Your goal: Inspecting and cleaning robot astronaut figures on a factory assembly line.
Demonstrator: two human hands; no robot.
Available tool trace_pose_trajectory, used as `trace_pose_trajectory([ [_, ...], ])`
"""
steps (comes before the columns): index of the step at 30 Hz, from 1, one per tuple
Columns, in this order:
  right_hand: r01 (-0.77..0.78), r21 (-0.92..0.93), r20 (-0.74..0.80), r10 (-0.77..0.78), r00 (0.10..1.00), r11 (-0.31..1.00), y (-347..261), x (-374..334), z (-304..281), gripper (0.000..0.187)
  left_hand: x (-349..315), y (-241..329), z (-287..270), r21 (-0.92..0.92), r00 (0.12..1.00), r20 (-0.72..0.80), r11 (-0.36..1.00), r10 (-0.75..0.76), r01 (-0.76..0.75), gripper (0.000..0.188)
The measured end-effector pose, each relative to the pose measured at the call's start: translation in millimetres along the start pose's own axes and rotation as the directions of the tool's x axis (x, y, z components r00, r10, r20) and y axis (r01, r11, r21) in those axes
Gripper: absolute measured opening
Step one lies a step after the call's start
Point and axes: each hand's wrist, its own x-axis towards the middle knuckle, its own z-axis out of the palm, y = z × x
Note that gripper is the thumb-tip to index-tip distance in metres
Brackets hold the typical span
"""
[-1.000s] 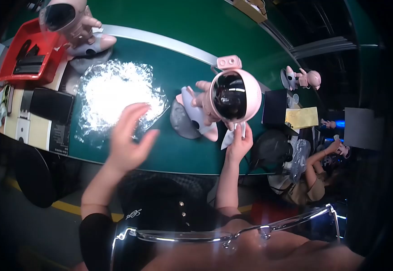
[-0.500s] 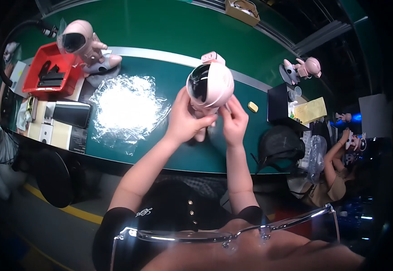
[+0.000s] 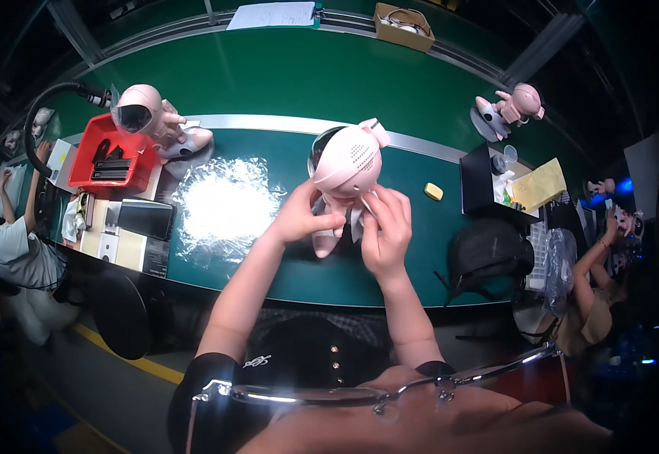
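1. Head view: pink astronaut figure (image 3: 353, 163) between both hands above the near half of the green table (image 3: 420, 261); helmet tilted, dark visor toward the left, perforated rear shell toward the camera. Contact of its base with the table is hidden.
2. Left hand (image 3: 304, 216): curved around the figure's left side below the helmet, thumb across the body; gripping it.
3. Right hand (image 3: 387, 231): fingers bent, pinching a white thin piece (image 3: 356, 224) against the figure's lower right side. Material of the piece: cannot tell.
4. Right of the right hand, apart from it: small yellow block (image 3: 434, 191).
5. Left of the left hand: crumpled clear plastic film (image 3: 227, 216), glare strong.
6. Far left: red bin (image 3: 148, 171) with dark parts; a second astronaut figure (image 3: 141, 104) just beside it.
7. Right side: dark open box (image 3: 475, 185) holding small items, yellow sheet (image 3: 539, 184) at its edge.
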Motion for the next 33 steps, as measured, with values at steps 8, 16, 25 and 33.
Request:
trace_pose_trajectory([
  [8,-0.059,0.164,-0.048,0.068,0.997,0.985,6.6,-0.4,-0.8,0.025,13.5,61.6,-7.7,0.457,0.788,-0.084,0.727,0.610,-0.513,0.110],
  [16,-0.111,0.194,-0.046,0.122,0.991,0.975,7.6,-2.2,1.5,0.025,54.3,160.5,11.7,0.521,0.616,0.786,-0.477,-0.056,-0.708,0.056],
  [25,-0.061,0.215,-0.098,0.084,0.992,0.975,12.6,-5.8,2.4,0.019,146.1,163.7,-39.7,0.723,0.740,0.613,0.573,-0.275,-0.386,0.076],
  [33,-0.042,0.210,-0.098,0.064,0.993,0.977,11.5,-4.5,3.5,0.022,166.5,80.3,-109.4,0.160,0.723,0.645,0.969,-0.247,0.189,0.081],
])
